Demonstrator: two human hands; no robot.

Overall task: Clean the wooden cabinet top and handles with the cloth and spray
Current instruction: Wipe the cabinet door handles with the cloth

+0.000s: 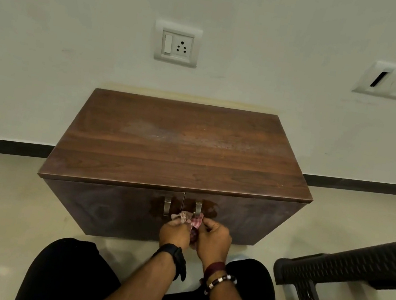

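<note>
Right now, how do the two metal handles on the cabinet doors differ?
The left handle hangs bare and shows its full length; the right handle has the checked cloth bunched at its lower end, hiding that part. Both hands grip the cloth at the right handle; neither touches the left handle. Both handles are silver, upright, and sit amid wet patches beside the door gap.

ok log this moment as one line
step: wiping handles | left hand: holds cloth | right hand: holds cloth at right handle | cabinet top: hazy patch | spray: not seen
</note>
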